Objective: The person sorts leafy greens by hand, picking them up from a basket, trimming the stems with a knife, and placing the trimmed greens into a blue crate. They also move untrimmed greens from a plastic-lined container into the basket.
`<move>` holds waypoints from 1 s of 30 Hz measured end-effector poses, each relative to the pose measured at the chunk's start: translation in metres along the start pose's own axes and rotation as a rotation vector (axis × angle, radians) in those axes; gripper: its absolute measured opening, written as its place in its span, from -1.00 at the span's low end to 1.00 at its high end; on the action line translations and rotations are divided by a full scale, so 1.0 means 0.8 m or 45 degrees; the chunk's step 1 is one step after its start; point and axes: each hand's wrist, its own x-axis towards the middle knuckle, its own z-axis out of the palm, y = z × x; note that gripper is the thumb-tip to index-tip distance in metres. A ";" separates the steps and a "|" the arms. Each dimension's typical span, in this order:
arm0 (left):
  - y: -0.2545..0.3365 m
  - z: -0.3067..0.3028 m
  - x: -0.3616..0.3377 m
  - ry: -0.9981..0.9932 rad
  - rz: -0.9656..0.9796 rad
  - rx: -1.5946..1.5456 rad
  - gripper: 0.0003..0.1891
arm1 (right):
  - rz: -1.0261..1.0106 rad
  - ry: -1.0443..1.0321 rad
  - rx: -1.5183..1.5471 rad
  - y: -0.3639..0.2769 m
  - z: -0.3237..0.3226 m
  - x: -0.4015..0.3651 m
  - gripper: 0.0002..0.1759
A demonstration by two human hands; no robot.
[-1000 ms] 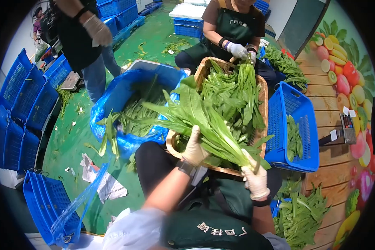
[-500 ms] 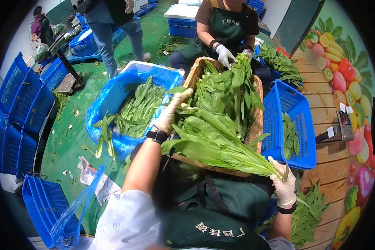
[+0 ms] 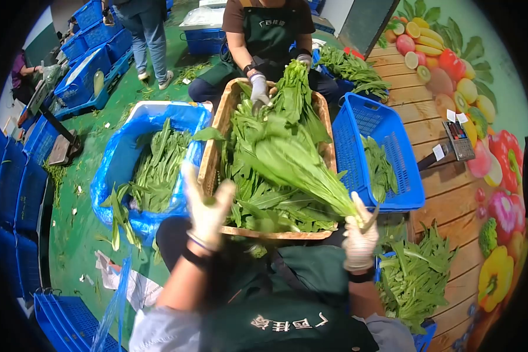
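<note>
My right hand (image 3: 361,237), in a white glove, grips a bunch of long-leaved greens (image 3: 299,167) by its pale stem ends. The leaves fan up and left over a tan crate (image 3: 261,233) heaped with more greens. A thin, dark curved piece (image 3: 370,219) juts from the same hand; its kind is not clear. My left hand (image 3: 208,205), also gloved and blurred, has its fingers spread apart, off the bunch, near the crate's left wall. To its left stands a tub (image 3: 108,176) lined with blue plastic, holding loose leaves.
Across the crate sits a co-worker (image 3: 270,35) with gloved hands at the greens. A blue basket (image 3: 405,176) with some leaves stands right of the crate. More greens (image 3: 416,276) are piled at lower right. Stacked blue crates (image 3: 17,199) line the left.
My left hand has come off the leaves and drawn back, fingers spread. My right hand keeps the bunch, now farther left in view. The camera view has shifted.
</note>
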 end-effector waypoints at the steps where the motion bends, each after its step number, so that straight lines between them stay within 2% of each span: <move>1: 0.001 0.018 -0.047 -0.235 -0.355 -0.368 -0.03 | 0.147 0.069 0.149 0.012 0.020 -0.009 -0.52; 2: -0.008 0.043 -0.077 -0.401 -0.679 -0.481 0.05 | 0.302 0.128 0.295 0.024 0.040 -0.022 -0.50; 3: 0.034 0.052 -0.069 -0.521 -1.420 -0.940 -0.17 | 0.360 0.119 0.283 0.033 0.060 -0.040 -0.48; 4: 0.019 0.069 -0.069 -0.584 -1.490 -1.171 -0.29 | 0.456 -0.052 0.170 0.036 0.069 -0.056 -0.46; 5: 0.022 0.078 -0.056 -0.610 -1.478 -1.215 -0.44 | 0.393 -0.248 0.094 0.047 0.077 -0.069 -0.46; 6: -0.040 0.094 -0.059 -0.673 -1.185 -1.355 -0.56 | 0.319 -0.441 0.020 0.059 0.083 -0.077 -0.46; 8: -0.017 0.074 -0.042 -0.671 -1.395 -1.494 -0.66 | 0.278 -0.589 -0.069 0.068 0.078 -0.074 -0.50; 9: -0.009 0.071 -0.039 -0.641 -1.395 -1.515 -0.69 | 0.332 -0.553 -0.203 0.072 0.076 -0.067 -0.53; 10: -0.010 0.071 -0.039 -0.645 -1.395 -1.506 -0.69 | 0.407 -0.516 -0.124 0.055 0.088 -0.056 -0.66; 12: -0.015 0.068 -0.051 -0.506 -1.341 -1.404 -0.68 | 0.355 -0.486 -0.296 0.072 0.095 -0.045 -0.75; 14: -0.017 0.061 -0.050 -0.467 -1.363 -1.410 -0.66 | 0.342 -0.479 -0.308 0.101 0.100 -0.038 -0.81; 15: -0.022 0.057 -0.049 -0.448 -1.319 -1.418 -0.67 | 0.397 -0.382 -0.118 0.110 0.104 -0.037 -0.81; 16: -0.020 0.054 -0.048 -0.426 -1.279 -1.424 -0.67 | 0.455 -0.285 0.071 0.083 0.121 -0.036 -0.79; 17: -0.018 0.054 -0.046 -0.447 -1.223 -1.502 -0.55 | 0.709 -0.144 0.141 0.048 0.127 -0.032 -0.75; 18: -0.022 0.052 -0.044 -0.399 -1.237 -1.557 -0.47 | 0.763 -0.093 0.348 0.058 0.126 -0.025 -0.74; 20: -0.023 0.046 -0.040 -0.322 -1.228 -1.644 -0.47 | 0.995 -0.037 0.544 0.067 0.117 0.000 -0.76; 22: -0.027 0.040 -0.038 -0.282 -1.229 -1.659 -0.46 | 0.885 -0.216 0.344 0.084 0.107 0.001 -0.63; 24: -0.028 0.038 -0.035 -0.316 -1.139 -1.761 -0.64 | 1.038 -0.302 0.244 0.082 0.099 -0.010 -0.56; 25: -0.036 0.038 -0.038 -0.271 -1.161 -1.713 -0.64 | 1.042 -0.449 0.286 0.074 0.097 -0.017 -0.52; 26: -0.049 0.038 -0.041 -0.272 -1.175 -1.717 -0.64 | 1.080 -0.578 0.369 0.070 0.099 -0.020 -0.59; 28: -0.067 0.035 -0.042 -0.546 -1.159 -1.672 -0.64 | 0.998 -0.699 0.341 0.056 0.108 -0.029 -0.68; 29: -0.069 0.027 -0.046 -0.674 -1.142 -1.668 -0.53 | 0.947 -0.600 0.290 0.043 0.116 -0.031 -0.76; 30: -0.061 0.030 -0.046 -0.678 -1.142 -1.668 -0.53 | 0.945 -0.597 0.290 0.046 0.114 -0.031 -0.76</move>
